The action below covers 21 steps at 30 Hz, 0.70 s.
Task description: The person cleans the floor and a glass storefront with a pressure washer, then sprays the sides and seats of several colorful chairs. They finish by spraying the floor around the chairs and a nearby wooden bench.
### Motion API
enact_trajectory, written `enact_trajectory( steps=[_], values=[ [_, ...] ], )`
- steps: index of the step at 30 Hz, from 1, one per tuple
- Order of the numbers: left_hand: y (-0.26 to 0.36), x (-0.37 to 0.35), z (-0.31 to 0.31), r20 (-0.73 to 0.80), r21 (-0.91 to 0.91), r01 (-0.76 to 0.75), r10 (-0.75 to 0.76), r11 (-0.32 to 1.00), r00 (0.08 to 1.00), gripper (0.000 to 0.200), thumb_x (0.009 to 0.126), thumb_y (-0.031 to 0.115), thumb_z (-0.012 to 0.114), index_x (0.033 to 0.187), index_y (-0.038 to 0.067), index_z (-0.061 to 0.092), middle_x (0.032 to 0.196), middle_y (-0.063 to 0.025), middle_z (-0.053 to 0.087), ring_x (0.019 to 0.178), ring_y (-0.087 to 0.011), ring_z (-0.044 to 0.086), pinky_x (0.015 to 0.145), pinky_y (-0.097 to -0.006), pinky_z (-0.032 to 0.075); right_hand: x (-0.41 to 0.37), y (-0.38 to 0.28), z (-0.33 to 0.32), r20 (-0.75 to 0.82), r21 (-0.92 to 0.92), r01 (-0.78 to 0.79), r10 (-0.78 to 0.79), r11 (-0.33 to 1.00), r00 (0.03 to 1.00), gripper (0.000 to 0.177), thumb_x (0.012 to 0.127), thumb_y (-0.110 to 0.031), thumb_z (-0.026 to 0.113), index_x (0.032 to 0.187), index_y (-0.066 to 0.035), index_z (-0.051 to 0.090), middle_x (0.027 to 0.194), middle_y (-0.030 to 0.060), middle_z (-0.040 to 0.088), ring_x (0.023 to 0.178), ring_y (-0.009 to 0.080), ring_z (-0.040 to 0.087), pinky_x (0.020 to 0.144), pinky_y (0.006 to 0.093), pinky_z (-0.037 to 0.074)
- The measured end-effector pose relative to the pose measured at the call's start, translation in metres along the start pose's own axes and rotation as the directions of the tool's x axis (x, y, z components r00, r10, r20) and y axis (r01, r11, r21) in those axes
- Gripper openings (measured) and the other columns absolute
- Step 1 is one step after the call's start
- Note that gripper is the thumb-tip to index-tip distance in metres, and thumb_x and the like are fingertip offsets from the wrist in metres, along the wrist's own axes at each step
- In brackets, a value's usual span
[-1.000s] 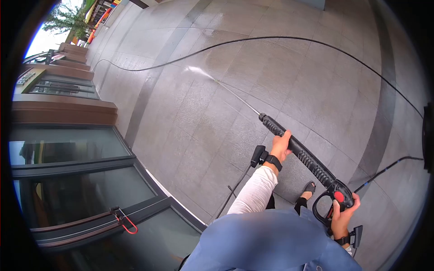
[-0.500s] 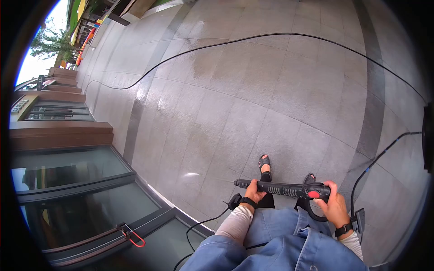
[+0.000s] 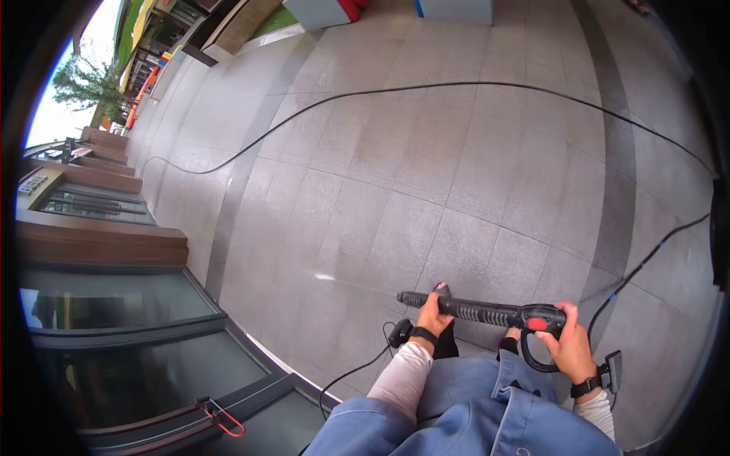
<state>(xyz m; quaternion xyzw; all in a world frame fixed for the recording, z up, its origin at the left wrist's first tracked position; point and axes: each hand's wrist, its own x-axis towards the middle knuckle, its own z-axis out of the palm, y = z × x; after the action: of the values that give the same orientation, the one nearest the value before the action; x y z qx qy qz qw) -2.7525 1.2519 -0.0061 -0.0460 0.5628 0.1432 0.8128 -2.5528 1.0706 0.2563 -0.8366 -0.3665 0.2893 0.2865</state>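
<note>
A black spray gun point(image 3: 487, 313) with a ribbed barrel and a red button lies across the front of my body, its nozzle toward the left. My left hand point(image 3: 433, 318) is wrapped round the barrel near the nozzle. Around the rear grip, beside the red button, my right hand point(image 3: 572, 351) is closed. A thin faint jet leaves the nozzle toward a bright spot on the paving point(image 3: 380, 220). Both wrists carry black straps with small devices.
A long black hose point(image 3: 479, 83) curves across the paving, and another hose point(image 3: 645, 262) runs at the right. Glass doors point(image 3: 152, 372) with a red lock point(image 3: 228, 427) stand at the lower left. Grey boxes point(image 3: 456, 11) are at the top. My sandalled foot point(image 3: 443, 289) is below.
The view has tilted upward, bringing the grey boxes into sight. The spray gun and both hands sit slightly lower and farther right in view, with both grips kept. My feet are more hidden.
</note>
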Motion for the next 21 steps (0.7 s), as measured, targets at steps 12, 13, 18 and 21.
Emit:
enact_trajectory(
  steps=[12,13,18,21],
  values=[
    [-0.048,-0.044,0.269,0.429,0.447,-0.276,0.067,0.851,0.901,0.026,0.076,0.022,0.059,0.084,0.002,0.045,0.075,-0.0056,0.051,0.063,-0.0190,0.055,0.058,-0.0410,0.050,-0.106,0.005,-0.027,-0.706,-0.028,-0.141,0.080,0.990,0.703,0.060,0.069,-0.005,0.062,0.116,0.001,0.025,0.097,0.0213,0.045,0.087,0.0318,0.050,0.080,0.0363,0.038],
    [-0.049,-0.059,0.288,0.474,0.433,-0.301,0.069,0.850,0.878,0.026,0.076,0.023,0.060,0.084,0.002,0.046,0.075,-0.0053,0.051,0.064,-0.0187,0.054,0.058,-0.0416,0.050,-0.104,-0.004,-0.033,-0.722,0.127,-0.119,0.174,0.985,0.670,0.059,0.070,-0.002,0.059,0.117,0.001,0.024,0.100,0.0190,0.043,0.090,0.0267,0.047,0.083,0.0342,0.036],
    [-0.050,-0.062,0.221,0.410,0.273,-0.265,0.138,0.925,0.902,0.024,0.079,0.025,0.057,0.085,0.004,0.047,0.076,-0.0059,0.053,0.070,-0.0198,0.056,0.065,-0.0426,0.049,-0.083,0.006,-0.083,-0.611,-0.070,0.029,-0.066,0.997,0.789,0.056,0.070,-0.014,0.066,0.110,-0.003,0.030,0.079,0.0213,0.057,0.074,0.0379,0.058,0.065,0.0394,0.045],
    [-0.074,-0.046,0.084,0.089,0.085,-0.153,0.146,0.984,0.985,0.021,0.079,0.022,0.055,0.089,0.005,0.047,0.083,-0.0093,0.055,0.076,-0.0252,0.057,0.071,-0.0465,0.048,-0.057,0.025,-0.085,-0.126,-0.062,0.030,-0.037,0.998,0.991,0.055,0.071,-0.015,0.066,0.111,-0.004,0.030,0.077,0.0216,0.057,0.071,0.0387,0.057,0.064,0.0407,0.045]
  ],
)
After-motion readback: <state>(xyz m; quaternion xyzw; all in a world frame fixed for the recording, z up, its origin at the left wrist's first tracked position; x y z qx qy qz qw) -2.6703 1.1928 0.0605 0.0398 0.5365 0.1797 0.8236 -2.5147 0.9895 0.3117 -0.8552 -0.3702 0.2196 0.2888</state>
